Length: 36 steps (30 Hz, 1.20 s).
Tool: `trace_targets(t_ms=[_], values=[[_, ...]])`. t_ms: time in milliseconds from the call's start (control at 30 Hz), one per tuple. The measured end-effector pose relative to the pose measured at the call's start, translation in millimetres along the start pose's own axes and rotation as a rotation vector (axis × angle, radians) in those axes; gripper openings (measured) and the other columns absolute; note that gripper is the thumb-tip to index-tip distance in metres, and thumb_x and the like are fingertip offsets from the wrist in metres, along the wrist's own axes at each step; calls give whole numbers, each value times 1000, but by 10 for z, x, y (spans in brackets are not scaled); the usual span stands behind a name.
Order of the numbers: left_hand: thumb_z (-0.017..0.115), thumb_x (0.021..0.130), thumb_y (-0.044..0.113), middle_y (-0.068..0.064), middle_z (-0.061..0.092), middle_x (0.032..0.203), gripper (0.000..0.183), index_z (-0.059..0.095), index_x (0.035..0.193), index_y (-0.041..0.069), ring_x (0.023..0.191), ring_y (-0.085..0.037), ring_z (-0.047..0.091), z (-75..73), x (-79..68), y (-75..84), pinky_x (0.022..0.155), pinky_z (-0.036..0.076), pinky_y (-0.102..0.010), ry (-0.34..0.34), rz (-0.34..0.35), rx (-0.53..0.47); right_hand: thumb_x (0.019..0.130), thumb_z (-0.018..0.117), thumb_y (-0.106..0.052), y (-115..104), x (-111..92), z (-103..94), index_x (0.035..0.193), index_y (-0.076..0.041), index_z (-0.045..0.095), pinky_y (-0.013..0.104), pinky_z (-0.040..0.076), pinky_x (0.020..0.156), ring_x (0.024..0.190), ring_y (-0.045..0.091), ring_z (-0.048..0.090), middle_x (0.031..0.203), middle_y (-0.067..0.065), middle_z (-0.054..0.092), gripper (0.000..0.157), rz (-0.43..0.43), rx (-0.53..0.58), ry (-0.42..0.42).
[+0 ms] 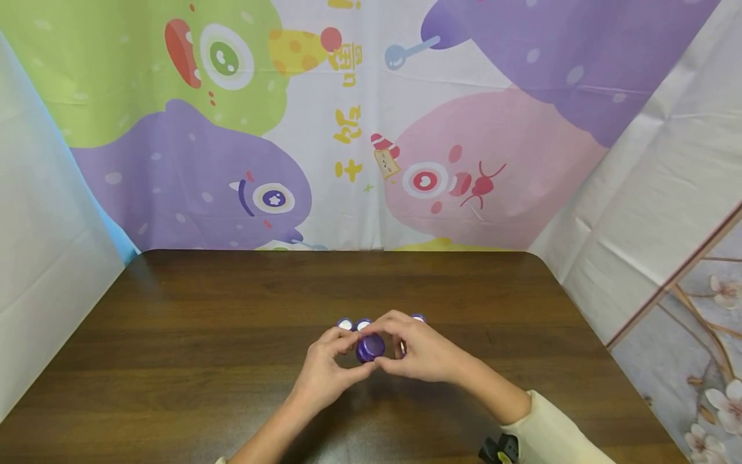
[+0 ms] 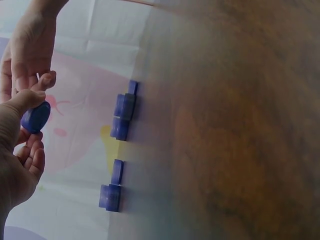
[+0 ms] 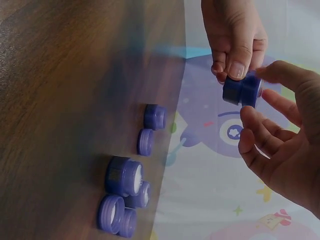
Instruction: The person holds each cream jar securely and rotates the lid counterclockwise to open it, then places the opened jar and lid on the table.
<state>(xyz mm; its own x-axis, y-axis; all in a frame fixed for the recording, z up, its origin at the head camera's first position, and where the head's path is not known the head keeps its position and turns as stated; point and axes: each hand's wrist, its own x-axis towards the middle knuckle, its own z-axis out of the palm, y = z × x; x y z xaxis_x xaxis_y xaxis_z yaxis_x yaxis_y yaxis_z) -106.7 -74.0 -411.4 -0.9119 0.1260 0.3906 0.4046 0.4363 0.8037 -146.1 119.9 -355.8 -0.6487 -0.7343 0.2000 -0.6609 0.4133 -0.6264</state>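
Observation:
A small purple jar is held between both hands, above the table. My left hand pinches it between thumb and fingers; the left wrist view shows that hand's thumb over the jar. My right hand has its thumb and index finger curled about the jar's other side. In the right wrist view the jar lies on its side as two stacked round parts, with the left hand on one part and the right hand's fingertips on the other.
Several purple jars and lids stand on the wooden table behind the hands. White shows in a larger jar; a ring-shaped lid leans near it. A smaller jar stands beside another lid. A patterned curtain hangs behind the table.

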Motion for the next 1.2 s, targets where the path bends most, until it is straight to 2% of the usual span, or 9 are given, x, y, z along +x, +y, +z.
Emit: trace_targets(t_ms=[167, 333, 433, 600, 767, 867, 1033, 1200], values=[[83, 67, 13, 10, 60, 95, 43, 70, 107, 9, 89, -9, 58, -3, -2, 2, 79, 51, -24, 0, -8, 1, 81, 74, -20, 0, -9, 4, 119, -11, 60, 17, 46, 55, 62, -2, 47, 107, 2, 58, 42, 16, 0, 33], [83, 67, 14, 10, 60, 95, 44, 69, 109, 8, 90, -10, 58, 5, -9, 2, 80, 53, -29, -7, -5, -20, 82, 72, -17, 5, -10, 2, 114, -14, 63, 17, 46, 56, 63, -1, 47, 102, -1, 59, 34, 31, -10, 21], [83, 67, 13, 10, 60, 95, 45, 69, 110, 9, 90, -9, 58, 9, -8, -2, 79, 53, -30, -1, 9, -19, 82, 71, -14, 11, -7, 2, 117, -17, 62, 18, 46, 56, 64, 1, 49, 105, -1, 59, 37, 12, -5, 3], [84, 65, 11, 8, 61, 94, 43, 71, 106, 8, 86, -9, 58, 14, -1, -21, 76, 52, -26, 24, 38, 12, 79, 75, -18, 9, -7, 6, 121, -16, 59, 17, 46, 56, 63, 2, 49, 110, 1, 58, 45, -3, -7, 16], [83, 66, 13, 9, 61, 95, 43, 70, 107, 7, 88, -8, 58, 1, -5, -10, 78, 52, -26, 12, 12, 1, 81, 73, -16, -4, -12, 5, 117, -15, 62, 17, 45, 55, 62, -1, 47, 104, 0, 58, 38, 36, -6, 17], [84, 66, 13, 10, 60, 94, 45, 70, 108, 7, 89, -9, 58, -1, -10, -1, 78, 52, -26, 7, 5, -7, 82, 71, -13, -1, -10, 6, 116, -17, 62, 17, 45, 55, 63, 1, 48, 103, -1, 57, 36, 31, -5, 7], [84, 65, 13, 11, 60, 93, 45, 70, 108, 9, 87, -8, 58, 0, -14, -1, 77, 52, -27, 17, 5, 0, 81, 72, -12, 6, -12, 14, 121, -17, 59, 17, 46, 56, 64, 4, 50, 107, 1, 58, 42, -10, 1, 0], [84, 65, 12, 10, 61, 94, 42, 71, 105, 7, 86, -7, 58, -2, -10, -8, 77, 51, -26, 20, 6, 11, 79, 75, -19, -9, -26, 12, 123, -11, 58, 17, 46, 56, 62, 0, 48, 110, 3, 58, 48, -2, 7, 34]])
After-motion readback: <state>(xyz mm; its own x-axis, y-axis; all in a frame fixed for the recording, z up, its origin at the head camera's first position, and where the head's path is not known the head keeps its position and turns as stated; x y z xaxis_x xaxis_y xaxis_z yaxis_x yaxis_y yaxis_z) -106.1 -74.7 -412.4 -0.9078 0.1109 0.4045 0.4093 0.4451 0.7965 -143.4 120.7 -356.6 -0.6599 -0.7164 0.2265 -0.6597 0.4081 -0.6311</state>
